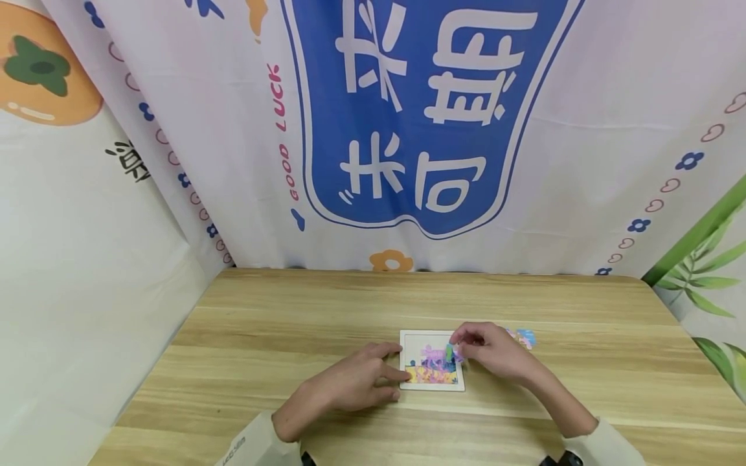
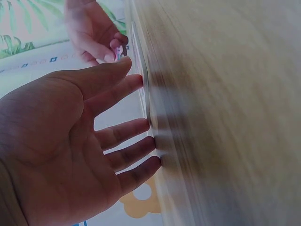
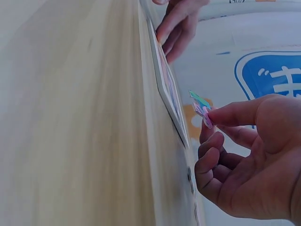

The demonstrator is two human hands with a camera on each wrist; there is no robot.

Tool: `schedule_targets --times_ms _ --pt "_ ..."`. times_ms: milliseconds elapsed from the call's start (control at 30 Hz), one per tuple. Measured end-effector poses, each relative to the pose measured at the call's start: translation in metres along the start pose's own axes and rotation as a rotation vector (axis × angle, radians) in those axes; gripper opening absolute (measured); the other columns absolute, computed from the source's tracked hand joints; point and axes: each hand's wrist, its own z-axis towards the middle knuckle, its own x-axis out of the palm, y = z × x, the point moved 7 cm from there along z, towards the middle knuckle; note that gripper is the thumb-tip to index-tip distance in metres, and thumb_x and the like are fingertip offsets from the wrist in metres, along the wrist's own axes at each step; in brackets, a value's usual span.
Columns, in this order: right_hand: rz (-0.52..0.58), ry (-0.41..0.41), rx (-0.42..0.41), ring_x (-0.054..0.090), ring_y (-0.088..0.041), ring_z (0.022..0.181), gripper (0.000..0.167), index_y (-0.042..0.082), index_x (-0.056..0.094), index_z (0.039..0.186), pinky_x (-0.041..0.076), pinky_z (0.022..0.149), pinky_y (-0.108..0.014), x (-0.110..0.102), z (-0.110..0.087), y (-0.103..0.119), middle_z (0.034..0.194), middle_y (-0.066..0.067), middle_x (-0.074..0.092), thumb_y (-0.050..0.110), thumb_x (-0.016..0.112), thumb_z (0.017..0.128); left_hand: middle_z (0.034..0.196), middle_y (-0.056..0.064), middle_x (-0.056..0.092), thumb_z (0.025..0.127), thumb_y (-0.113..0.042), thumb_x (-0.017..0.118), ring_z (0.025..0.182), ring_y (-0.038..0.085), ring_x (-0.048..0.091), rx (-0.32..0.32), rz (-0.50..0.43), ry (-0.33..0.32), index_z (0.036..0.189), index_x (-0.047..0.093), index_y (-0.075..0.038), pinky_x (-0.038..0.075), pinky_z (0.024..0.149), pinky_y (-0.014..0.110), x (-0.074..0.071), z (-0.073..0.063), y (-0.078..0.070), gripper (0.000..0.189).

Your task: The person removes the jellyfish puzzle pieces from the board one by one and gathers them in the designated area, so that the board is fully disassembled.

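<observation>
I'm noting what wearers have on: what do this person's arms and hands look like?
The left hand and right hand are ungloved. The left sleeve and right sleeve are off-white; small dark lettering marks the left. A black item shows beside it and another beside the right, both cut off.

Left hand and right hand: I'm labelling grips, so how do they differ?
The left hand is outspread; the right hand is curled. The left hand touches the white puzzle tray; the right hand pinches a small puzzle piece, held apart from it. Both are bare.
</observation>
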Motion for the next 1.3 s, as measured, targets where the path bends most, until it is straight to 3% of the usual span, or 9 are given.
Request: schedule_targets --times_ms 567,900,1300 --pt "0.013 0.014 0.013 0.063 -0.015 0.093 0.018 0.006 0.074 0.117 0.053 0.079 -0.023 -0.027 -0.019 -0.024 0.105 -0.007 0.072 0.016 0.067 0.104 0.168 0.012 0.047 0.104 -0.033 0.073 0.155 0.033 0.046 -0.007 -0.012 0.002 0.140 0.073 -0.028 0.042 0.126 0.053 0.002 -0.001 -0.001 0.036" --pt "-0.019 0.001 0.031 0.060 -0.015 0.085 0.014 0.004 0.073 0.114 0.050 0.070 -0.022 -0.033 -0.025 -0.031 0.097 -0.005 0.071 0.009 0.067 0.102 0.167 0.011 0.048 0.104 -0.033 0.073 0.155 0.031 0.046 -0.007 -0.011 0.000 0.139 0.074 -0.029 0.044 0.126 0.051 0.001 -0.001 -0.001 0.036" --pt "-0.139 -0.036 -0.004 0.060 -0.010 0.079 0.009 0.008 0.075 0.107 0.052 0.068 -0.022 -0.031 -0.020 -0.027 0.092 0.000 0.071 0.006 0.068 0.101 0.167 0.011 0.048 0.104 -0.034 0.073 0.155 0.032 0.045 -0.010 0.002 -0.007 0.139 0.074 -0.029 0.042 0.127 0.052 0.000 0.000 -0.001 0.036"
